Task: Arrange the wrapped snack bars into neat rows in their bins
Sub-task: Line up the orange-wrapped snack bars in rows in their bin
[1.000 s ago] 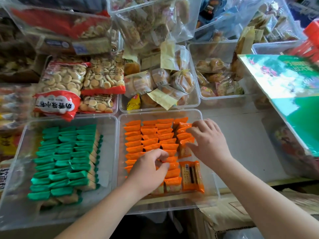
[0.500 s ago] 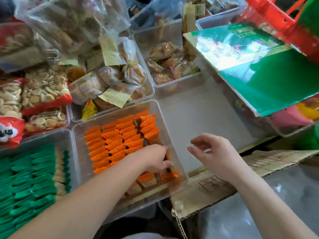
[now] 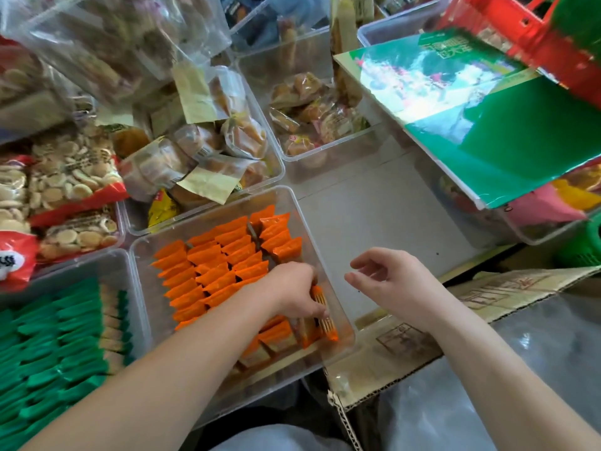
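Orange wrapped snack bars (image 3: pixel 221 268) lie in overlapping rows inside a clear plastic bin (image 3: pixel 292 203). My left hand (image 3: pixel 292 292) reaches into that bin's near right corner and grips an orange bar (image 3: pixel 322 312) standing on edge against the bin wall. My right hand (image 3: pixel 396 288) hovers just right of the bin over the grey shelf, fingers loosely curled, holding nothing. Green wrapped bars (image 3: pixel 55 346) fill a second clear bin (image 3: pixel 136 288) at the left in rows.
Clear bins of bagged pastries (image 3: pixel 208 148) and buns (image 3: pixel 312 109) stand behind. Bags of small round biscuits (image 3: pixel 65 177) lie at the left. A green carton (image 3: pixel 487 109) overhangs at the right, under a red basket (image 3: pixel 533 37). A cardboard flap (image 3: pixel 422 336) lies below my right hand.
The view has swung to the right. My right hand left the orange bars and now hangs outside the bin. My left hand shifted to the bin's near right corner, onto a bar there.
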Demonstrator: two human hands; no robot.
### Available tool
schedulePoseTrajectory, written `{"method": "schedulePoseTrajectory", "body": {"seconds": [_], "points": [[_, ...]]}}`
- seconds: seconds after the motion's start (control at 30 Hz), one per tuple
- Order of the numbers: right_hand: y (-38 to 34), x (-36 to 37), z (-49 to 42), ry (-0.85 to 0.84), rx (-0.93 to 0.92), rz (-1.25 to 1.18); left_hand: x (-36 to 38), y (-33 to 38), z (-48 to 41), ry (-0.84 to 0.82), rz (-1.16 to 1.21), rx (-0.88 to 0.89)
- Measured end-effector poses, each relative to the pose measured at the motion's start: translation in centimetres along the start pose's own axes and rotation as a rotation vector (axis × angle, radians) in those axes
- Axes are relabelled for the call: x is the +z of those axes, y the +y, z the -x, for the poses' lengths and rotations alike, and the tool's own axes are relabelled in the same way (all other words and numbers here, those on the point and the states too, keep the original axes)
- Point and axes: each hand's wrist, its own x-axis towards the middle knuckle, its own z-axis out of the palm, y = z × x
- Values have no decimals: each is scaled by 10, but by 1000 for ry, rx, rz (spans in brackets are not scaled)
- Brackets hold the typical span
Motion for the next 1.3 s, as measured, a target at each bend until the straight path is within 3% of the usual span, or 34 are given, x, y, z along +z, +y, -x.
{"method": "schedulePoseTrajectory", "body": {"seconds": [0.17,0.4,0.63,0.73,0.9,1.0,1.1,1.2,1.3], "points": [[-5,5,0,-31,7,-9,6,3,16,61,262,-44],[-8,3,8,-26,6,-12,3,14,30,233,293,-48],[-22,8,19,-28,-43,-54,-22,0,94,493,730,16],[-42,17,23,-143,-99,-172,-37,-1,129,577,888,71],[-69,32,29,-356,-126,-582,-39,-15,165,649,1166,97],[-79,39,33,-303,-132,-613,-28,-28,172,633,1298,59],[-85,43,37,-276,-90,-626,-15,-31,176,508,1464,40],[-87,43,41,-260,-41,-647,-6,-31,175,556,1452,54],[-80,42,41,-127,12,-645,-1,-32,173,617,1447,26]]}}
